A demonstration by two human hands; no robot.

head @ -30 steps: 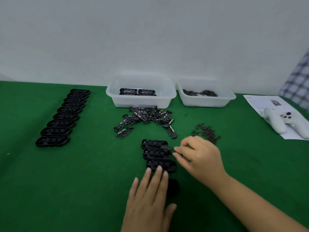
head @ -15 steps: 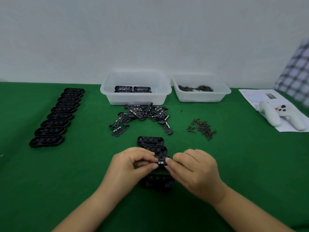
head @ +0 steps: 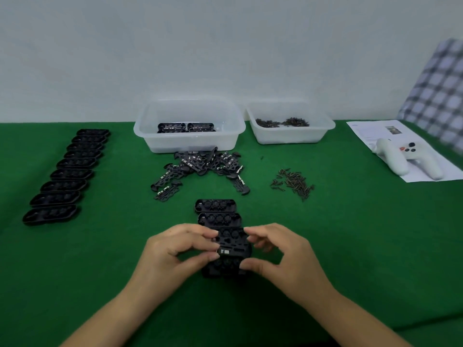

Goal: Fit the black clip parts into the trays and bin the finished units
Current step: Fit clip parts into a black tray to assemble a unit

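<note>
Black clip part [head: 231, 242] is sitting over the third tray [head: 234, 246] of a short tray column near the desk's front edge, centre. Left hand [head: 172, 256] is pinching its left end w/ thumb and fingertips curled; right hand [head: 280, 259] is curling round the right end, fingers bent, contact hard to tell. Two more trays [head: 215, 206] are lying just behind. Loose clip parts [head: 200, 166] are piled mid-desk, beside screws [head: 293, 182]. Two clear bins [head: 189, 126] are standing at the back edge; a tray row [head: 67, 174] is running along the left side.
</note>
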